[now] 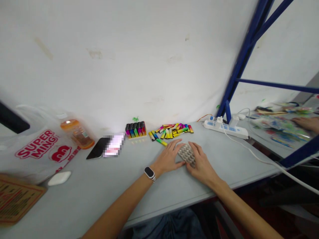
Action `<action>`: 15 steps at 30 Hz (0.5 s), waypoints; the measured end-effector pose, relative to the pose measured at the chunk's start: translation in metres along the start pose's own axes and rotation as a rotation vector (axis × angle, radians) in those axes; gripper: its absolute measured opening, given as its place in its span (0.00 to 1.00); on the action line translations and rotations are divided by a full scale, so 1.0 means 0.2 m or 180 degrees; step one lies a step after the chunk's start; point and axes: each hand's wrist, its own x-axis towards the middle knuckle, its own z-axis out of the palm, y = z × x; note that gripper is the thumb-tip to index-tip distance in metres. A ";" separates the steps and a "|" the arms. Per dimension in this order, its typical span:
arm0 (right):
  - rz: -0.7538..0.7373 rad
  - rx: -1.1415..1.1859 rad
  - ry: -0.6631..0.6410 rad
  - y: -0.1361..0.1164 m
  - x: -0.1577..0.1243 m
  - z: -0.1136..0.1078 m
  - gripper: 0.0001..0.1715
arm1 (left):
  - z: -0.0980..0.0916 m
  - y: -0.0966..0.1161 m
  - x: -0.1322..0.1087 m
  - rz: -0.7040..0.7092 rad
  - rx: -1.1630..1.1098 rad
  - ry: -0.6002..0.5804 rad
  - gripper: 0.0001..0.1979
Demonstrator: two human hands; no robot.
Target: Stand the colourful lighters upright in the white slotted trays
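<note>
Between my two hands is a small grey-beige tray [186, 154] with rows of rounded cells, on or just above the grey tabletop. My left hand [169, 155] wraps its left edge, with the thumb along the near side. On the right edge my right hand [200, 162] grips it, fingers at the far corner and thumb at the near one. What the cells hold is too small to make out. Just beyond lies a loose pile of small shiny multicoloured sticks [171, 131]. One yellow-green stick [161, 142] lies close to my left fingertips.
Left of the pile stands a block of upright black-topped multicoloured pieces [136, 130]. Farther left are a phone [113, 145], a dark tablet-like slab [99, 148], an orange bottle [78, 134] and a plastic bag [37, 149]. Rightward are a power strip [225, 128], blue frame [239, 66] and another person's hand [307, 123].
</note>
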 end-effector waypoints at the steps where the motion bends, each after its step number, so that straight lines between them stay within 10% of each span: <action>1: -0.0207 0.0209 -0.0131 -0.02 -0.02 -0.01 0.48 | -0.03 -0.01 -0.04 0.0047 -0.0051 -0.0084 0.38; 9: -0.1199 0.1107 -0.1023 -0.20 0.10 0.07 0.52 | -0.22 -0.17 -0.34 -0.0552 -0.0162 -0.0163 0.43; 15: -0.0911 0.0362 -0.0560 -0.24 0.35 0.20 0.31 | -0.27 -0.28 -0.46 -0.1040 0.0206 0.0142 0.41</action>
